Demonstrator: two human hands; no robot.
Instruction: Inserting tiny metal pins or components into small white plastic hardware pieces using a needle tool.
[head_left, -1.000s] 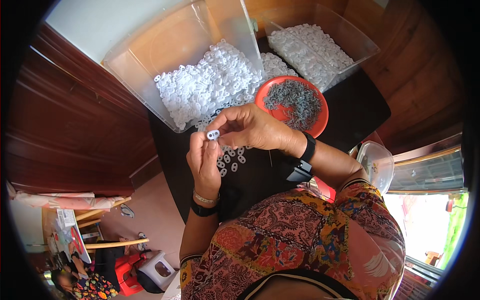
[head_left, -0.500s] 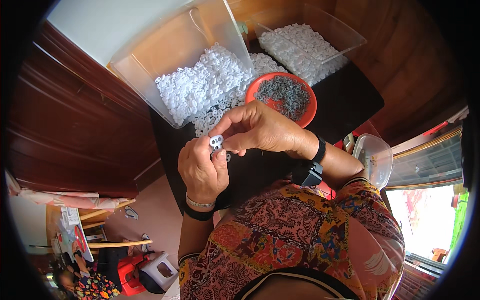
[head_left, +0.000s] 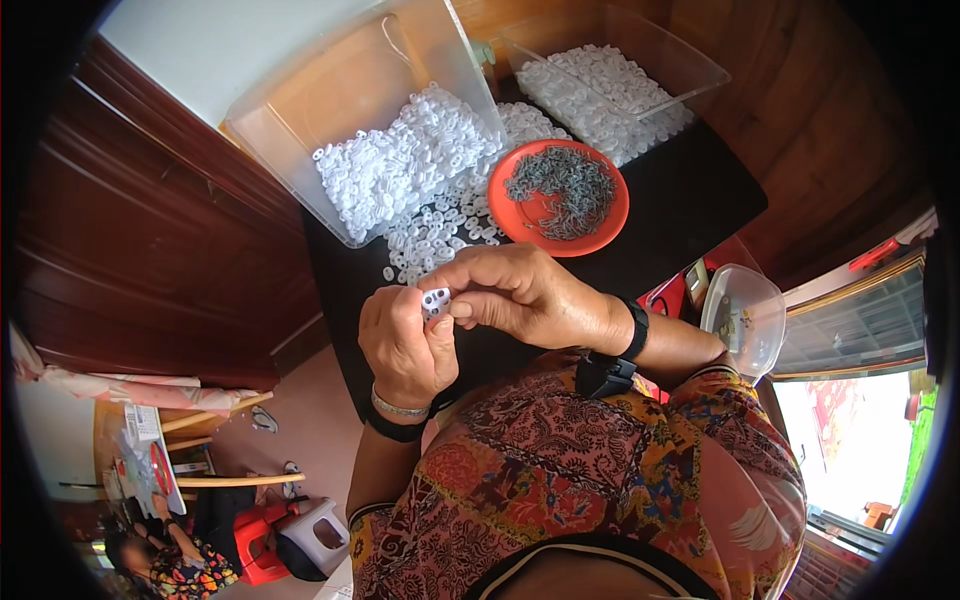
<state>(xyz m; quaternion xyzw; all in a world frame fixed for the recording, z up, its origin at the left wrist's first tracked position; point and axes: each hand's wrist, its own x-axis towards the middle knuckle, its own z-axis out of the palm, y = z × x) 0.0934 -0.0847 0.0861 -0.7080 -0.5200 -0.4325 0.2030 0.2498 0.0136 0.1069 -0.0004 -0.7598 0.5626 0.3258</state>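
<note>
Between the thumb and fingers of my left hand (head_left: 405, 345) is a small white plastic piece (head_left: 435, 301) with dark round holes. My right hand (head_left: 535, 300) meets it from the right, thumb and forefinger pinched together at the piece's edge. Whatever those right fingertips hold, if anything, is too small to make out. Just beyond the hands lie loose white oval pieces (head_left: 430, 238) on the dark table (head_left: 690, 200). A red-orange plastic dish (head_left: 517, 214) sits behind my right hand, heaped with small grey metal parts (head_left: 582, 195) that look like screws.
A large clear bin (head_left: 290, 120), tipped toward me, spills white pieces at the back left. Another clear bin (head_left: 690, 92) full of them stands at the back right. A clear tub (head_left: 755, 320) is by my right elbow. Another person (head_left: 170, 560) sits at the lower left.
My right hand has come down toward me and now shows more of the dish. Its thumb and forefinger have closed in at the piece, which has turned slightly in my left fingers.
</note>
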